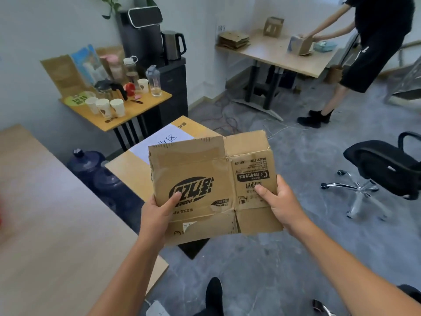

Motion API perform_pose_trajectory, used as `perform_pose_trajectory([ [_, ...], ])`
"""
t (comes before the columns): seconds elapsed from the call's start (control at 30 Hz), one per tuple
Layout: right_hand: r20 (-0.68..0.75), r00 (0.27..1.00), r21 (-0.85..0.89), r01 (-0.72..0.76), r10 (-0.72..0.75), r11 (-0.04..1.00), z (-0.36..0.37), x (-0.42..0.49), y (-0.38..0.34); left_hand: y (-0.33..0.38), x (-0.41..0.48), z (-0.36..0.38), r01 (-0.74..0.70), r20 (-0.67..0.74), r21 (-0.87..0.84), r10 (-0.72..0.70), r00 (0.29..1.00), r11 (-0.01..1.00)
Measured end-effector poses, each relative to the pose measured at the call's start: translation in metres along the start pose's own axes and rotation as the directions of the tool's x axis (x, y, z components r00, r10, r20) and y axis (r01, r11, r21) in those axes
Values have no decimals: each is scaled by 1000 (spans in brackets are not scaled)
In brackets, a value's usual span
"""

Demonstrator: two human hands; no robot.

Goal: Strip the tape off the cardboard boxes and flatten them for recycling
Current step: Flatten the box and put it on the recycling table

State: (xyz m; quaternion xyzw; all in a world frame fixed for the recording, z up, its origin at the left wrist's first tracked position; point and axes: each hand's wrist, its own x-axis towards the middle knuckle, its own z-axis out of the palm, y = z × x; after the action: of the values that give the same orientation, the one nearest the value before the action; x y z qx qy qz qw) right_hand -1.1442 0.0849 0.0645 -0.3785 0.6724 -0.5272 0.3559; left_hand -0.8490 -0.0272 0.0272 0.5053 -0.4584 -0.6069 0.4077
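Note:
A flattened brown cardboard box [205, 169] with black printing is held up in front of me, above the floor. My left hand [157, 215] grips its lower left edge, thumb on the printed face. My right hand [282, 204] grips its right edge, thumb pressed on the small print panel. Strips of clear tape show along the top flap. Behind the box lies a low yellow-brown surface [127, 169] with a white sheet of paper [159, 142] on it.
A light wooden table [45, 224] stands at my left. A small table [127, 115] with cups and bottles is at the back left, water jugs [91, 165] below. A black office chair [387, 169] stands right. Another person [369, 53] handles a box at a far desk [280, 53] with stacked flat cardboard [233, 39].

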Motion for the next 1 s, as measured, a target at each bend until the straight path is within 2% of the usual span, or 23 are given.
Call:
perform_pose_trajectory([
  [0.3,71,995,-94,-64,71,993,-31,158,-26,15,121,75,53,-49,-40,-55,997,998],
  [0.4,127,987,-127,-81,97,989,-33,207,-24,11,147,92,61,-110,-41,-65,992,997],
  [0.53,238,964,-175,-74,115,982,-22,272,0,-7,174,103,87,-259,4,-83,962,996],
  [0.8,515,838,-222,-74,181,972,9,390,52,-17,197,133,292,-582,119,-171,795,949],
  [0.93,617,762,-255,-42,196,966,26,434,68,-18,210,150,370,-698,202,-131,704,907],
  [1.0,650,738,-301,31,181,953,36,452,78,-26,221,156,420,-750,239,-109,653,875],
])
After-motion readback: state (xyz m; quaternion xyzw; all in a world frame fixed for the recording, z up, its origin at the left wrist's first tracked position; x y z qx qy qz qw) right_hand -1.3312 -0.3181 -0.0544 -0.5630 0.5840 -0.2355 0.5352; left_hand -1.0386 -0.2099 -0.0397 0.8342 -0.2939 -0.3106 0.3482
